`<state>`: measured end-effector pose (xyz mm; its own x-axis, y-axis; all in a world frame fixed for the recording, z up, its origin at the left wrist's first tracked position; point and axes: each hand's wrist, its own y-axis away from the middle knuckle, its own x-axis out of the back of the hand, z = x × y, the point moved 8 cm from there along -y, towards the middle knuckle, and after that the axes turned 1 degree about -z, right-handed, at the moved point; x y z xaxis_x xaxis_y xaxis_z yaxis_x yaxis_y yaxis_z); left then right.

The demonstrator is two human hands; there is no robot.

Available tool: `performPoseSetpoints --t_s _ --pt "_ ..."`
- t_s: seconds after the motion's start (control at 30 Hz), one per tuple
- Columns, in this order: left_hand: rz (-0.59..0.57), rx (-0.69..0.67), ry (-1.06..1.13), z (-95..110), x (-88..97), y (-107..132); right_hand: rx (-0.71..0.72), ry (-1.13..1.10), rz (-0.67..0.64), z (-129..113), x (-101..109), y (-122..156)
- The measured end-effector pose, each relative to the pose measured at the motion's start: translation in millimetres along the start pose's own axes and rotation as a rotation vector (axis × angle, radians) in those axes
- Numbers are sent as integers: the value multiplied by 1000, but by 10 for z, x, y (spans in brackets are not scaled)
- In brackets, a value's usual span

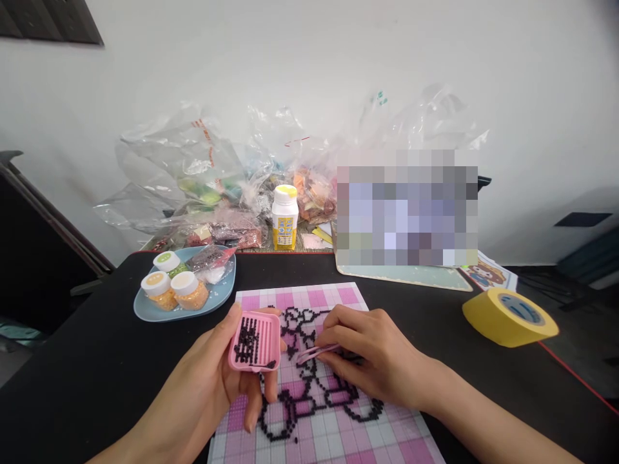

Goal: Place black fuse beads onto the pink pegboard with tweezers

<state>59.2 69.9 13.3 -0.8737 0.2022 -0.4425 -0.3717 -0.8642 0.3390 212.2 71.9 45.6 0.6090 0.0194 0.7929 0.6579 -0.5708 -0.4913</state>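
Note:
In my left hand (220, 361) is a small pink ridged tray (267, 341), tilted toward me, with black beads (246, 341) lined up in its grooves on the left side. My right hand (365, 345) pinches a pair of pink tweezers (314, 353), their tips pointing left over the board. Whether a bead sits between the tips is too small to tell. Beneath both hands lies a pink and white checked pegboard (329, 444), where black beads form curved outlines (275, 438). Part of the outline is hidden by my hands and the tray.
On the left a blue plate (145, 314) bears several white-lidded jars (191, 290) and a small bag. A white and yellow bottle (285, 219) stands at the back among plastic bags (193, 167). A yellow tape roll (488, 319) lies at right, near a blurred-out area.

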Motion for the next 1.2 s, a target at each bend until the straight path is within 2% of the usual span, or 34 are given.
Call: performPoseSetpoints --t_s 0.53,0.77,1.2 --pt "-14 -6 -38 -10 1 2 4 26 7 -8 15 10" --pt "23 38 -83 11 -23 21 4 27 -3 -4 4 -3" --pt "10 15 -60 -6 3 15 8 37 -1 1 -12 -14"
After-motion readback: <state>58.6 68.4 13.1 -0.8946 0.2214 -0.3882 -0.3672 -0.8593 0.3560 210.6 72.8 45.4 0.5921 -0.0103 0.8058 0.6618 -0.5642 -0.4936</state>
